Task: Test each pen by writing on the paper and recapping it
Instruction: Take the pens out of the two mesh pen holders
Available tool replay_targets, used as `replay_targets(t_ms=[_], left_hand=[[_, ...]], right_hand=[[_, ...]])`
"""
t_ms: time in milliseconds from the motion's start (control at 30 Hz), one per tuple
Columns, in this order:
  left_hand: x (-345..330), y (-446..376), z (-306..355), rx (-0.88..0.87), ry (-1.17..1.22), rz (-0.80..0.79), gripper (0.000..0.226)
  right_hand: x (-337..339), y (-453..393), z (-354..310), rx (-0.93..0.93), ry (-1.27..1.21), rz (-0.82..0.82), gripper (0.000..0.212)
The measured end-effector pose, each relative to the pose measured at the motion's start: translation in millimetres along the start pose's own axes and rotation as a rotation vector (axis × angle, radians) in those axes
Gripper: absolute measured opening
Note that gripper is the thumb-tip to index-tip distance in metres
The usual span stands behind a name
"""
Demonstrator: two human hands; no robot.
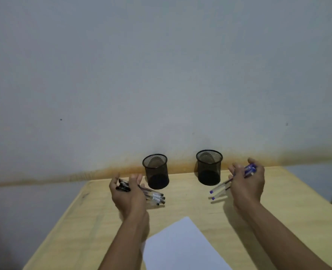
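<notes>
Place: a plain home or office writing corner is suggested.
Counter: a pale wooden counter [200,215] is set against a bare grey wall [161,75].
Holders: two black mesh pen cups [155,171] are stood between the hands.

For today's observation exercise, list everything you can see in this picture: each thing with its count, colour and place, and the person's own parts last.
black pens: a bundle, exact count unclear, clear barrels with black caps and ends, held in the left hand over the table's left part
blue pens: a bundle, at least two, clear barrels with blue caps and ends, held in the right hand
mesh pen cups: two, black, upright at the back of the table, apparently empty
paper: one sheet, white, on the table's near edge
table: one, light wood, against the wall
wall: grey-white, stained orange-brown just above the table
left hand: grips the black pens
right hand: grips the blue pens
</notes>
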State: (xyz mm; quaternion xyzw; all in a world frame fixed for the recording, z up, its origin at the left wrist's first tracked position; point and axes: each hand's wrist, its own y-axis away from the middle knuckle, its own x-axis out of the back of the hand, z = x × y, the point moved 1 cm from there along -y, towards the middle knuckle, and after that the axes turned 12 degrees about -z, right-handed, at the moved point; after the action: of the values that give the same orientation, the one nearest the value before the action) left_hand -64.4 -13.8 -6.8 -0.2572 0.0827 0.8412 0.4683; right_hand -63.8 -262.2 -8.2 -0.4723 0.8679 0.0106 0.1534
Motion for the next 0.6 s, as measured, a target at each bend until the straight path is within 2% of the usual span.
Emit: replay_targets(t_ms=[100,200,267,367,467,600], left_hand=[[14.1,-6.3,-15.8,0.033,-0.156,0.041,0.033],[24.4,-14.7,-20.5,0.032,-0.344,0.110,0.030],[28.6,-15.7,-19.3,0.002,-0.446,0.137,0.040],[36.3,-18.7,-20.9,-0.044,-0.589,0.101,0.061],[44.1,-19.8,-24.9,-0.053,-0.803,0.045,0.052],[53.4,-23.2,-30.7,-0.039,-1.093,0.003,0.053]], right_hand=[[14.2,3.1,11.1,-0.025,0.169,0.071,0.033],[28.6,4.1,14.6,-0.030,0.165,0.088,0.036],[37.6,2.3,19.4,-0.027,0.231,0.053,0.040],[50.3,-2.7,27.4,-0.004,0.404,0.039,0.042],[53.6,-3.8,33.4,0.061,0.610,0.006,0.039],[49.4,-0.2,38.5,0.092,0.829,-0.054,0.036]])
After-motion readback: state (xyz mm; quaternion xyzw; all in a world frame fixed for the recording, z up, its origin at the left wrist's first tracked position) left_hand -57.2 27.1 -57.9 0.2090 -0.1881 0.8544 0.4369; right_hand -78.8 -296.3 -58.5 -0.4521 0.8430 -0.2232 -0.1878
